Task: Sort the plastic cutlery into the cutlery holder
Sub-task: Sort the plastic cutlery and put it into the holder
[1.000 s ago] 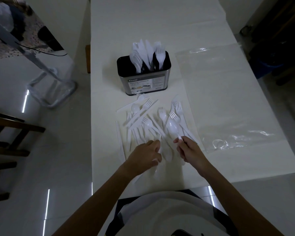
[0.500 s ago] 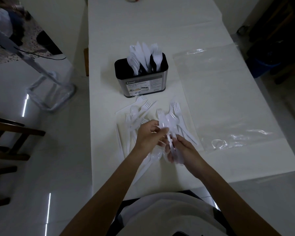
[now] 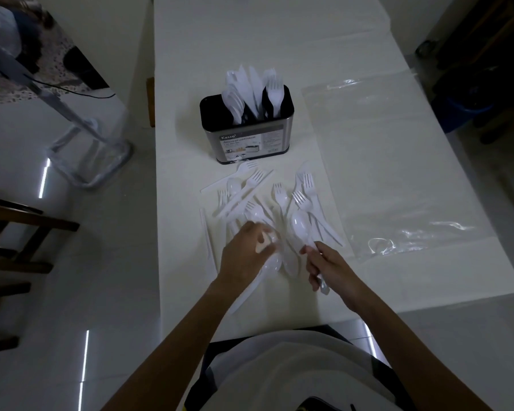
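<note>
A steel cutlery holder (image 3: 247,142) with a black top stands on the white table (image 3: 279,48); white spoons, knives and forks stick up from its compartments. In front of it lies a loose pile of white plastic cutlery (image 3: 261,194). My right hand (image 3: 328,269) grips the handle of a white spoon (image 3: 300,225), bowl pointing away from me. My left hand (image 3: 245,252) is down on the pile's near edge, fingers curled round a spoon (image 3: 272,262) lying there.
An empty clear plastic bag (image 3: 398,179) lies flat on the table to the right of the pile. A knife (image 3: 207,238) lies at the pile's left edge. Wooden chairs (image 3: 15,229) stand on the floor at the left.
My hands were together above the pile half a second ago. They have parted: the left dropped to the pile's near edge, the right drew back with the spoon.
</note>
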Demonstrator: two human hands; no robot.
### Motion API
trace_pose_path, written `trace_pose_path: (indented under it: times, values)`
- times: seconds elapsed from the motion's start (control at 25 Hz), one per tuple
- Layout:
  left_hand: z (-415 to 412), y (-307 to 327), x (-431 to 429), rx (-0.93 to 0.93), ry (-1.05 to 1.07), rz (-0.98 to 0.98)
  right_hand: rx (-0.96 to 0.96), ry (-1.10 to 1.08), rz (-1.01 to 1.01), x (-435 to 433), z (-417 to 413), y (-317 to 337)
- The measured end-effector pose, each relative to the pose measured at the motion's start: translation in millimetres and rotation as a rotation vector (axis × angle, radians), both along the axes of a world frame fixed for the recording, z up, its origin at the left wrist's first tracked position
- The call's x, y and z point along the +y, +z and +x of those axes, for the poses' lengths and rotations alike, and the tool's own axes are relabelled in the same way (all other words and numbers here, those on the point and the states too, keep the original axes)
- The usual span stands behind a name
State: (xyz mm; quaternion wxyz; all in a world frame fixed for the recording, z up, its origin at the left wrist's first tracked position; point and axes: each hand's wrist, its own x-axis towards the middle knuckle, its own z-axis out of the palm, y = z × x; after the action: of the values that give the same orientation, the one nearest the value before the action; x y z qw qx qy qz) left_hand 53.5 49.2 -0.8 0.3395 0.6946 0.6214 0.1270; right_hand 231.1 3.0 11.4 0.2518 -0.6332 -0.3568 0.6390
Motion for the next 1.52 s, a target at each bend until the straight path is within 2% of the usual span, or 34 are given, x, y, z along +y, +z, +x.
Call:
trace_pose_path:
  times: [0.04,0.12,0.24,0.36,0.52,0.64,0.76,0.96,1.12,1.24,1.4,1.52]
  values:
    - [-5,-5,-6,0.123,-0.131,0.000,-0.016,-0.010,-0.004,-1,4,-1]
    - [-11,-15,-15,0.247,-0.282,0.005,-0.026,-0.024,-0.012,-3,10,-3]
    - [-3,-19,-15,0.241,-0.282,0.076,-0.033,-0.057,-0.004,-7,12,-4]
    - [6,-13,-7,0.100,-0.154,0.026,-0.069,-0.062,0.013,-10,9,-4]
    - [14,10,10,-0.373,0.254,-0.198,-0.051,-0.047,0.006,-10,1,-5]
    - [21,21,12,-0.546,0.335,-0.306,0.045,-0.016,-0.044,-8,-10,2]
    - [27,21,13,-0.590,0.388,-0.307,0.129,-0.001,-0.081,-9,-20,2]
    - [27,12,14,-0.484,0.391,-0.225,0.281,-0.150,-0.144,-9,-23,-3]
    - [24,14,15,-0.549,0.374,-0.256,0.439,-0.075,-0.104,-7,-20,-2]
    - [21,20,18,-0.588,0.297,-0.274,0.449,-0.017,-0.102,-3,-15,-1]
    - [18,27,18,-0.666,0.162,-0.349,0.588,-0.005,-0.191,1,-10,2]
    - [19,25,21,-0.600,0.114,-0.274,0.545,0.062,-0.204,2,-10,9]
